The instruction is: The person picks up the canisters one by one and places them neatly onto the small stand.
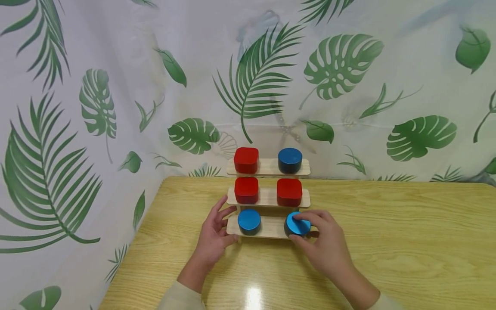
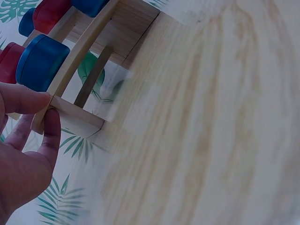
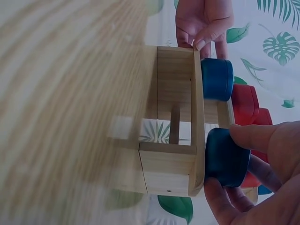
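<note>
A three-tiered wooden rack (image 1: 267, 228) stands on the table. My left hand (image 1: 213, 232) pinches the left end of its lowest shelf, thumb on top and a finger underneath in the left wrist view. My right hand (image 1: 327, 241) grips a round blue tin (image 1: 298, 224) at that shelf's right end; in the right wrist view the tin (image 3: 226, 157) sits slightly tilted against the shelf board. Another round blue tin (image 1: 249, 220) stands on the lowest shelf near my left hand. The middle shelf carries a red square tin (image 1: 246, 189) at left and a second red square tin (image 1: 289, 191) at right.
On the top shelf are a red square tin (image 1: 246, 160) and a round blue tin (image 1: 290, 159). Behind the wood-grain table (image 1: 407, 241) hangs a white cloth (image 1: 271, 129) with green leaf prints, which also runs along the left side.
</note>
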The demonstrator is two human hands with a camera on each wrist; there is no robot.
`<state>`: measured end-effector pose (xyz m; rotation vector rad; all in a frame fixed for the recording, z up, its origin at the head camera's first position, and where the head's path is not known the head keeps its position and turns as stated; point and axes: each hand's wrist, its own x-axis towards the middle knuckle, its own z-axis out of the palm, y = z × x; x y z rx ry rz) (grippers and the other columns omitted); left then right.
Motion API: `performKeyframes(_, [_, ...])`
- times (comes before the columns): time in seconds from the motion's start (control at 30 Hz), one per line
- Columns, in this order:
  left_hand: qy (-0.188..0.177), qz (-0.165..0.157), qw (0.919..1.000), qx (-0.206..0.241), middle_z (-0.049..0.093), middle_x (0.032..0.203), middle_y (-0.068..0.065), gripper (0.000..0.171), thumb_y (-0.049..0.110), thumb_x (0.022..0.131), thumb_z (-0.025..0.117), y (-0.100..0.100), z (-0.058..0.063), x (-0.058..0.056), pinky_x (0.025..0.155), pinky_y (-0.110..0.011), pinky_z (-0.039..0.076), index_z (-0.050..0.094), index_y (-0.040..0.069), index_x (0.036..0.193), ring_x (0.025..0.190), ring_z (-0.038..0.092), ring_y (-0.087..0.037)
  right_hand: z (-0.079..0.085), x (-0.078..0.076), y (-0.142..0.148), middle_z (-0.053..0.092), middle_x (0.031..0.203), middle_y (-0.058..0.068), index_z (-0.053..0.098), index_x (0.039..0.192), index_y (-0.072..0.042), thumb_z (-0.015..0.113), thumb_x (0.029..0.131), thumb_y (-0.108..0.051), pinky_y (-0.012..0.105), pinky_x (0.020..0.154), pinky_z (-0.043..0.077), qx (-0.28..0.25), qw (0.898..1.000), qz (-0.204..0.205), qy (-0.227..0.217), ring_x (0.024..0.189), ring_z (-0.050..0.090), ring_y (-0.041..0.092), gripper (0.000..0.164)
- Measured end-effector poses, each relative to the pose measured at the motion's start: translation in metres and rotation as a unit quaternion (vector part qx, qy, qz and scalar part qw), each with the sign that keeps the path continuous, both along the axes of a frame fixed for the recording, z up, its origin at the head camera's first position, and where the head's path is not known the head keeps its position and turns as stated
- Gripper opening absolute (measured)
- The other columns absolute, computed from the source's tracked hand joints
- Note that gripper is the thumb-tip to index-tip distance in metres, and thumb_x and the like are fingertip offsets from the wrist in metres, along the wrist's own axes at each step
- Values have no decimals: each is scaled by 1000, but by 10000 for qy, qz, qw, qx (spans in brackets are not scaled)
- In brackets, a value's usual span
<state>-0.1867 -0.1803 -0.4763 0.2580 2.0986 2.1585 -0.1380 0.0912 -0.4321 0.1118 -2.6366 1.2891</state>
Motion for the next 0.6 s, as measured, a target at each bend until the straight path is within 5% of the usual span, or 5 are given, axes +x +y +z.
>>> performKeyframes(0.3, [-89,70,9999,-25,49,146,-1,103,-23,78,65,0,2,-1,84,-36,53,34,39,153,123,45,-35,-1,-3,-7,55,123,9,71,119,-10,86,78,-7,37,76,57,97,9999,39,42,108,56,29,43])
performKeyframes(0.6, [38,26,10000,-18,48,147,-7,101,-25,78,63,0,2,1,82,-35,54,33,31,155,121,49,-36,-4,-4,-10,55,123,10,73,116,-9,87,78,-9,37,75,57,153,9996,40,241,106,57,28,40])
